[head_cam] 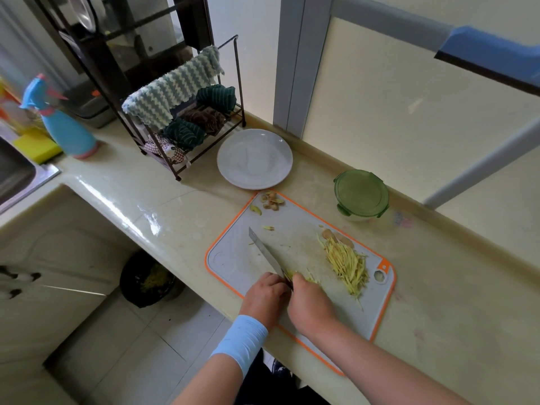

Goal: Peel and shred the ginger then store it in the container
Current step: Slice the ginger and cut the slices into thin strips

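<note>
A grey cutting board with an orange rim [233,258] lies on the counter. My left hand [264,296], with a light blue wristband, grips the handle of a knife [264,251] whose blade points away to the upper left. My right hand [311,306] holds down a small bunch of ginger slices [306,276] right beside the blade. A pile of shredded ginger [349,266] lies on the right part of the board, with two ginger pieces [336,236] behind it. Ginger peels [270,201] sit at the board's far corner. The green-lidded container [361,194] stands closed behind the board.
A white plate [254,158] sits behind the board, next to a wire rack with cloths [187,118]. A blue spray bottle [62,124], a yellow sponge [36,147] and a sink [17,176] are at the left. A bin [147,280] stands on the floor below.
</note>
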The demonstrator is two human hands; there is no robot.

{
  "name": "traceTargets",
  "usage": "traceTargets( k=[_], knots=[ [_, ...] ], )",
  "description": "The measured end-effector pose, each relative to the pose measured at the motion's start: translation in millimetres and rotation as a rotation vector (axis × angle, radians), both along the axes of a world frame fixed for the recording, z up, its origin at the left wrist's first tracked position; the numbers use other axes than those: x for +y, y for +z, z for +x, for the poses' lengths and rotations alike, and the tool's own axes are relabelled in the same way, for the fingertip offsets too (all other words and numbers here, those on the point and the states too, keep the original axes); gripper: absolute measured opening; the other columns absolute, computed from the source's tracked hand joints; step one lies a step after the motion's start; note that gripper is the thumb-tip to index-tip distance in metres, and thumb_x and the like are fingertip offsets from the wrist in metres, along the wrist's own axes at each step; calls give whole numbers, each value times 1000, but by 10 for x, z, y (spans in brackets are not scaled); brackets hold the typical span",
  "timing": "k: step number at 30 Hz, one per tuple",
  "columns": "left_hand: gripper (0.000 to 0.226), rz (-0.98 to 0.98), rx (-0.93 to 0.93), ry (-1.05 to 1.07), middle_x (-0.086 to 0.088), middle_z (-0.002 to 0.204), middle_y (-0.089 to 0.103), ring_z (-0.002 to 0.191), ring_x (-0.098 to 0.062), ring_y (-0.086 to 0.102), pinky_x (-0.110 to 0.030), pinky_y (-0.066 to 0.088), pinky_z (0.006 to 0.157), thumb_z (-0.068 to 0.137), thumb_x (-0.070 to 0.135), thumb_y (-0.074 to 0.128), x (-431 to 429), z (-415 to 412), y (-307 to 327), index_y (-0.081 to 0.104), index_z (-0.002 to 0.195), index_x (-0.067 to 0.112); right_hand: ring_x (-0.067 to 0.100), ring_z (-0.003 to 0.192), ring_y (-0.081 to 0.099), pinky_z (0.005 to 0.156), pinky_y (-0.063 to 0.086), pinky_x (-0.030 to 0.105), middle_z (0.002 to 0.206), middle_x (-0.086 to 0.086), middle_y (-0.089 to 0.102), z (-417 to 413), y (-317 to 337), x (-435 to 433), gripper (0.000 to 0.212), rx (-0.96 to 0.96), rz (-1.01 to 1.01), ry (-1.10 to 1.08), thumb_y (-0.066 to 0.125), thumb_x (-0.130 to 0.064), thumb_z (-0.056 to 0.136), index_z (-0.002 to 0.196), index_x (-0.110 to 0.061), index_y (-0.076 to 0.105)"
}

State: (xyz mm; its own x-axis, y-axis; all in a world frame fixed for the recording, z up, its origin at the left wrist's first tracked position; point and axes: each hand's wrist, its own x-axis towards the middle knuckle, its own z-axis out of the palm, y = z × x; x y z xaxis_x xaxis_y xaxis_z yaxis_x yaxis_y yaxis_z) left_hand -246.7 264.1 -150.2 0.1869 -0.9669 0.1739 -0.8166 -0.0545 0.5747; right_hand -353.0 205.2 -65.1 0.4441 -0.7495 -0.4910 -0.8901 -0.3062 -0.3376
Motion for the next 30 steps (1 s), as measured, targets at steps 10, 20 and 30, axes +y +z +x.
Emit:
traceTargets(
  k=[10,20,30],
  knots=[
    [16,-30,27,-8,5,78,64,77,-13,58,-18,47,67,69,11,87,24,0,-88,75,75,21,31,99,62,65,37,33,106,10,64,-397,94,194,12,33,23,-3,43,-9,93,97,-19,36],
    [10,-100,23,42,5,76,63,80,-7,48,-16,44,67,76,18,68,38,-52,-32,71,68,21,33,100,62,68,40,34,107,12,64,-27,11,26,14,10,28,-22,42,-6,92,102,-16,44],
    [5,-115,7,63,2,78,64,84,-9,48,-19,42,72,78,17,75,56,-50,-87,73,74,16,30,99,64,65,38,33,108,10,64,-363,66,175,20,36,-1,-17,40,-7,94,111,-16,45]
  ],
)
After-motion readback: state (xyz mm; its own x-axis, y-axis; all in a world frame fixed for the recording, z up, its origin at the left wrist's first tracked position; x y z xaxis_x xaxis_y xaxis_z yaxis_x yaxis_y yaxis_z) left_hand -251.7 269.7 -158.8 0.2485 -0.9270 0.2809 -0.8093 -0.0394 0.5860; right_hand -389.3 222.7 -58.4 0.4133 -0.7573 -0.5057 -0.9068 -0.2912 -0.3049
